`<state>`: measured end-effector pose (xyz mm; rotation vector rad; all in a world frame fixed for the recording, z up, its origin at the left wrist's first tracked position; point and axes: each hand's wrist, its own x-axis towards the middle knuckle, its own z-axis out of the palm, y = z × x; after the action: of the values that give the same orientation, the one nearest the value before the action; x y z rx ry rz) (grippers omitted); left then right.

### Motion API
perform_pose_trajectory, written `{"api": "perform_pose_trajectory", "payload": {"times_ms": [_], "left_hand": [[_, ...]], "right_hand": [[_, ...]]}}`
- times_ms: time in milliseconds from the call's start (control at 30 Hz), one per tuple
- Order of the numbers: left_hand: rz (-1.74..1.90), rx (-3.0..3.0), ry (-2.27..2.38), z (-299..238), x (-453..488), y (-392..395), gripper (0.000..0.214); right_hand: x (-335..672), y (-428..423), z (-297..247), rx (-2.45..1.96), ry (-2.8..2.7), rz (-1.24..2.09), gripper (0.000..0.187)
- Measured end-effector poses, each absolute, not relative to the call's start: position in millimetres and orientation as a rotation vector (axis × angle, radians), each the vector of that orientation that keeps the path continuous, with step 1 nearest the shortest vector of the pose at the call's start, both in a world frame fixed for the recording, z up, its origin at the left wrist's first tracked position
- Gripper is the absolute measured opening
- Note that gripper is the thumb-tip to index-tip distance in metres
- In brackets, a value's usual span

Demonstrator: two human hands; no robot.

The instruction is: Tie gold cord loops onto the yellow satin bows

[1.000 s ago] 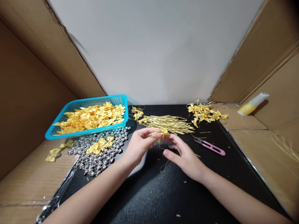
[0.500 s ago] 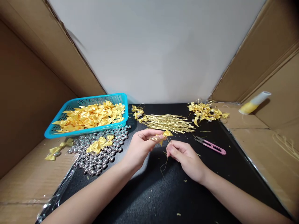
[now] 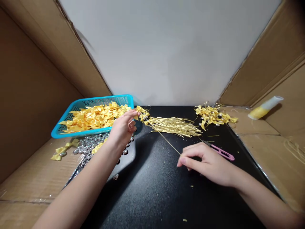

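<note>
One straight thread point(image 3: 169, 143) leads from the pinching right hand point(image 3: 207, 163)

Taut thread point(image 3: 168, 142) between both hands point(image 3: 205, 162)

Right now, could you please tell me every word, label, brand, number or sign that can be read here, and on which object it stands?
There are none: no readable text anywhere in view.
The blue basket, the pink snips and the white-and-yellow tube show no legible lettering; any marking there would be too small or blurred to read.
</note>
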<state>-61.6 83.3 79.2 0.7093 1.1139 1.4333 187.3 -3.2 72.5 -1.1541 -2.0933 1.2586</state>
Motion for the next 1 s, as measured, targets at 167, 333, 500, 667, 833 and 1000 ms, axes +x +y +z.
{"api": "perform_pose_trajectory", "payload": {"times_ms": [167, 333, 500, 667, 833, 1000], "left_hand": [[1.503, 0.707, 1.158, 78, -75, 94, 0.023], [1.522, 0.712, 1.201, 71, -80, 99, 0.025], [1.497, 0.742, 1.272, 64, -75, 99, 0.032], [1.415, 0.795, 1.295, 56, -65, 94, 0.026], [1.304, 0.850, 1.274, 51, -58, 90, 0.019], [1.168, 0.907, 1.243, 55, -48, 81, 0.016]], "right_hand": [[210, -3, 92, -1.215, -2.208, 1.269, 0.023], [221, -6, 103, -1.238, -2.247, 1.017, 0.022], [233, -8, 113, -1.173, -2.134, 0.551, 0.014], [243, -13, 116, -1.061, -1.912, 0.301, 0.012], [244, -16, 112, -1.031, -1.662, 0.469, 0.013], [238, -16, 108, -0.922, -1.473, 0.893, 0.007]]}}
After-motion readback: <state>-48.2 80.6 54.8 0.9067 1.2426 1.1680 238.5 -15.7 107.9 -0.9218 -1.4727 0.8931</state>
